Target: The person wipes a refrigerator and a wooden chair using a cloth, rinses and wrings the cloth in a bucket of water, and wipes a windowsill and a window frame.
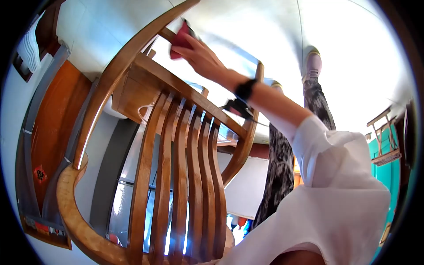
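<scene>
My right hand (202, 61) is closed around a dark red cloth (179, 40), its fingers partly blurred. The cloth lies against the upper end of a wooden chair (181, 90), where a short rail meets the long curved side piece. A black band circles my right wrist, and the forearm reaches across from the white sleeve on the right. Brown curved slats (179, 176) fill the chair's frame below the hand. My left hand cannot be made out.
An orange-brown panel (57, 128) with a red label stands at the left. My shoes (313, 64) are on the pale floor (353, 57). At the right is a turquoise surface (388, 170) with a small wooden rack (386, 157) before it.
</scene>
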`<state>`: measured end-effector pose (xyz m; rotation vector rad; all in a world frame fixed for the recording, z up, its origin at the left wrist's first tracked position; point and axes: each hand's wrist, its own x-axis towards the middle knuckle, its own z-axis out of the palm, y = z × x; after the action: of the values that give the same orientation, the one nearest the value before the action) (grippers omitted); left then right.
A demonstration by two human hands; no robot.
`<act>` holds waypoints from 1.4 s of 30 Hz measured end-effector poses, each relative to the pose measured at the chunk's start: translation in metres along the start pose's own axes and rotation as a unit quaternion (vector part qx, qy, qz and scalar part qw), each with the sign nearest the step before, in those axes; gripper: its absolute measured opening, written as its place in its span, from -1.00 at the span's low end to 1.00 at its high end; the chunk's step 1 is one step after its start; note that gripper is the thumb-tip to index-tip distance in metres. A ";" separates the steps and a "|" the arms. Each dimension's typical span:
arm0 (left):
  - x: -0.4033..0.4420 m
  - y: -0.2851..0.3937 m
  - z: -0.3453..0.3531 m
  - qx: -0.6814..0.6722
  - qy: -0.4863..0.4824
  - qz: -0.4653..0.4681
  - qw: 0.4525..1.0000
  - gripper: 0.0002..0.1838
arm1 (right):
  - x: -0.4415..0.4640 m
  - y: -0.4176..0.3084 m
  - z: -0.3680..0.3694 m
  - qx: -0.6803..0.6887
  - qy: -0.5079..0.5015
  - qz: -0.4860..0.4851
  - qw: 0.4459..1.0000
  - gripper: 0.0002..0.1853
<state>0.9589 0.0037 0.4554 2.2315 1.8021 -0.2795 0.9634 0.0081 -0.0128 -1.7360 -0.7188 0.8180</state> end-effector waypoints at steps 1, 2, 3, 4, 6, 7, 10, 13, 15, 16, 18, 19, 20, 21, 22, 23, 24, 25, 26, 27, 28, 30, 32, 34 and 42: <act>0.000 -0.001 0.000 0.001 -0.001 -0.002 1.000 -0.08 | 0.028 -0.008 0.000 0.002 0.020 -0.030 0.999 -0.66; -0.001 -0.002 0.000 0.004 -0.001 -0.005 1.000 -0.08 | 0.050 -0.015 -0.001 -0.014 -0.017 -0.021 1.000 -0.70; -0.001 -0.003 0.000 0.007 -0.004 -0.008 1.000 -0.09 | 0.060 -0.028 -0.008 0.016 -0.070 0.125 0.990 -0.74; -0.001 -0.002 0.000 0.009 -0.006 -0.012 1.000 -0.09 | 0.059 -0.019 -0.002 -0.047 -0.017 0.024 0.998 -0.73; -0.001 -0.003 0.001 0.008 -0.009 -0.020 1.000 -0.11 | 0.040 -0.015 -0.005 -0.049 -0.068 0.063 0.995 -0.73; -0.001 -0.002 0.001 0.009 -0.010 -0.020 1.000 -0.11 | 0.024 -0.006 -0.002 -0.036 -0.067 0.042 0.996 -0.74; -0.001 0.000 0.002 -0.002 -0.009 -0.017 1.000 -0.13 | -0.058 0.002 -0.018 -0.039 -0.129 0.111 0.985 -0.74; 0.000 0.002 0.004 -0.012 -0.007 -0.006 1.000 -0.15 | -0.150 0.007 -0.044 -0.076 -0.214 0.144 0.963 -0.49; 0.000 0.004 0.003 -0.016 -0.007 0.003 1.000 -0.16 | -0.205 0.014 -0.052 -0.113 -0.193 0.111 0.968 -0.44; 0.000 0.005 0.002 -0.020 -0.006 0.011 1.000 -0.17 | -0.221 0.013 -0.059 -0.110 -0.191 0.110 0.969 -0.44; -0.001 0.009 0.000 -0.025 -0.006 0.027 0.999 -0.18 | -0.239 0.007 -0.067 -0.187 -0.268 0.135 0.935 -0.50; -0.002 0.011 -0.004 -0.028 -0.008 0.036 0.999 -0.18 | -0.242 0.003 -0.065 -0.187 -0.265 0.134 0.936 -0.50; -0.004 0.011 -0.008 -0.030 -0.008 0.050 0.998 -0.19 | -0.238 -0.001 -0.067 -0.210 -0.321 0.160 0.910 -0.58; -0.006 0.013 -0.010 -0.033 -0.009 0.066 0.997 -0.20 | -0.230 -0.002 -0.071 -0.236 -0.372 0.184 0.879 -0.65; -0.008 0.016 -0.016 -0.025 -0.011 0.104 0.994 -0.20 | -0.210 -0.012 -0.075 -0.268 -0.403 0.225 0.846 -0.78; -0.009 0.017 -0.019 -0.010 -0.013 0.146 0.989 -0.21 | -0.197 -0.008 -0.077 -0.270 -0.450 0.241 0.817 -0.79; -0.009 0.021 -0.019 -0.002 -0.009 0.178 0.984 -0.21 | -0.189 -0.004 -0.077 -0.271 -0.496 0.255 0.785 -0.79; -0.010 0.026 -0.018 -0.057 -0.006 0.134 0.989 -0.22 | -0.176 -0.018 -0.108 -0.253 -0.522 0.208 0.788 -0.80; -0.011 0.034 -0.012 -0.138 0.012 0.065 0.988 -0.21 | -0.160 -0.028 -0.144 -0.237 -0.545 0.158 0.788 -0.80; -0.011 0.044 -0.005 -0.222 0.041 -0.001 0.974 -0.21 | -0.128 -0.046 -0.178 -0.092 -0.596 0.280 0.747 -0.74; -0.010 0.038 -0.007 -0.215 0.043 0.024 0.975 -0.22 | -0.141 -0.017 -0.180 0.063 -0.539 0.305 0.783 -0.68; -0.011 0.032 -0.003 -0.258 0.042 0.043 0.964 -0.23 | -0.134 -0.028 -0.211 0.463 -0.338 0.465 0.675 -0.63; -0.013 0.035 -0.003 -0.284 0.044 0.031 0.957 -0.23 | -0.101 -0.085 -0.241 0.075 -0.238 0.443 0.861 -0.57; -0.011 0.033 -0.003 -0.307 0.047 0.020 0.950 -0.23 | -0.078 -0.100 -0.236 0.024 -0.190 0.444 0.875 -0.49; -0.015 0.037 -0.015 -0.189 0.047 0.076 0.978 -0.15 | 0.048 -0.316 -0.185 0.416 -0.273 0.165 0.851 -0.55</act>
<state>0.9917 -0.0129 0.4771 2.1195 1.5573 0.1878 1.1150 0.0336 0.3227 -0.8250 -0.3126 1.6157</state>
